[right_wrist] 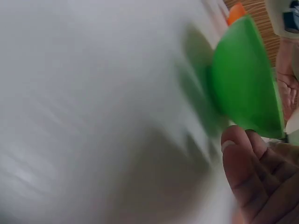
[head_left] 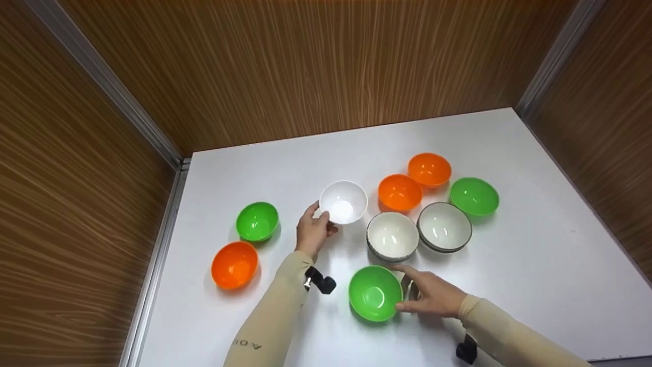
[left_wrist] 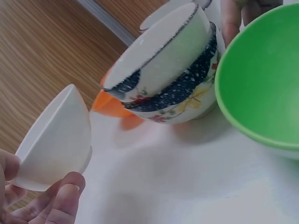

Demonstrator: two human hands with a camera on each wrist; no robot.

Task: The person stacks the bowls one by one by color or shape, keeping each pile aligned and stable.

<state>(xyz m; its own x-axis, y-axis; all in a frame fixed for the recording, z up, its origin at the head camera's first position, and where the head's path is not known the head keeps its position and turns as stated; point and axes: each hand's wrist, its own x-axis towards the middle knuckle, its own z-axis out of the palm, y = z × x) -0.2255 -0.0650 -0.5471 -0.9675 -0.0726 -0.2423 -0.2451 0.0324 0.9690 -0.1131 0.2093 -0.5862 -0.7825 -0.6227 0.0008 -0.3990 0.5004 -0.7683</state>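
Note:
My left hand (head_left: pixel 313 232) grips a plain white bowl (head_left: pixel 344 203) by its near left side, thumb at the rim; in the left wrist view this white bowl (left_wrist: pixel 58 140) shows from the side, fingers under it. At the front, a green bowl (head_left: pixel 376 294) stands upright. My right hand (head_left: pixel 430 294) lies along its right side with thumb and fingers spread apart, fingertips right at the bowl. Just behind the green bowl are patterned bowls (head_left: pixel 392 236), white inside; the left wrist view shows blue bands and flowers on the patterned bowls (left_wrist: pixel 173 79), one nested in another.
More patterned bowls (head_left: pixel 444 228) stand at the right, by another green bowl (head_left: pixel 474 197). Two orange bowls (head_left: pixel 400 192) (head_left: pixel 429 169) are behind them. At the left, a green bowl (head_left: pixel 257 221) stands beside an orange bowl (head_left: pixel 234 265). Wood-grain panels (head_left: pixel 316 66) border the white table (head_left: pixel 265 168).

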